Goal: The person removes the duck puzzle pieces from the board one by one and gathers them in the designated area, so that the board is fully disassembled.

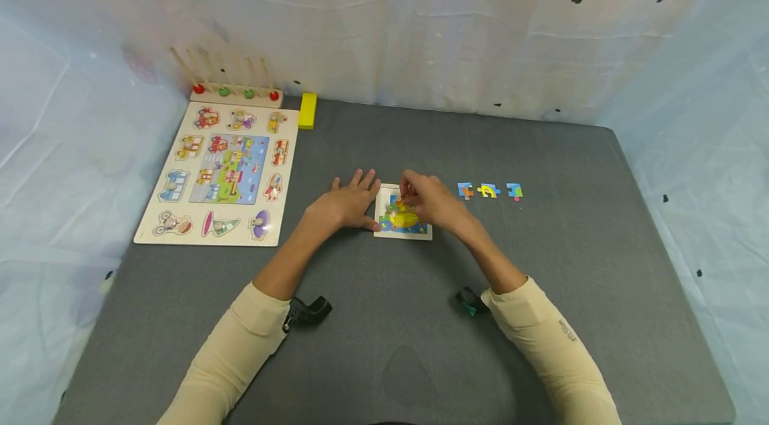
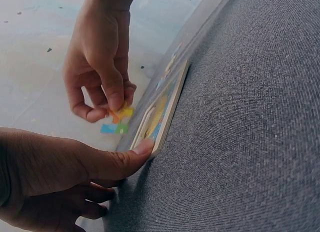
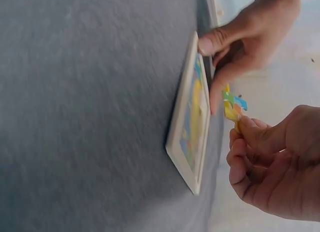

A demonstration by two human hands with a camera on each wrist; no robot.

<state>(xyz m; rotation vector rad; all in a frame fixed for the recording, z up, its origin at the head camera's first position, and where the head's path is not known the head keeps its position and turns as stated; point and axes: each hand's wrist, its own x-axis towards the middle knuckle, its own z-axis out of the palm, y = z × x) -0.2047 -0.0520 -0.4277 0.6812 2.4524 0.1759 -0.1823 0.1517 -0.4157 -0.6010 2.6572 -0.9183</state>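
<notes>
My right hand (image 1: 437, 203) pinches a jigsaw piece (image 3: 231, 104) between thumb and fingertips, above a small wooden-framed jigsaw puzzle (image 1: 408, 237). Blue, green, yellow and orange show on the piece (image 2: 120, 127). Partly filled with a yellow and blue picture, the puzzle lies flat on the table; the right hand hides part of it in the head view. At its left edge, my left hand (image 1: 342, 205) spreads its fingers, and the thumb (image 2: 144, 146) rests on the frame's near corner. Three loose jigsaw pieces, including a yellow one (image 1: 488, 191), lie in a row to the right.
A large wooden picture board (image 1: 240, 225) lies at the left of the grey table (image 1: 577, 278). Behind it stands a pegged rack (image 1: 234, 97) with red and green beads. Beside that is a yellow block (image 1: 308, 111). A hanging sheet (image 1: 456, 31) borders the table.
</notes>
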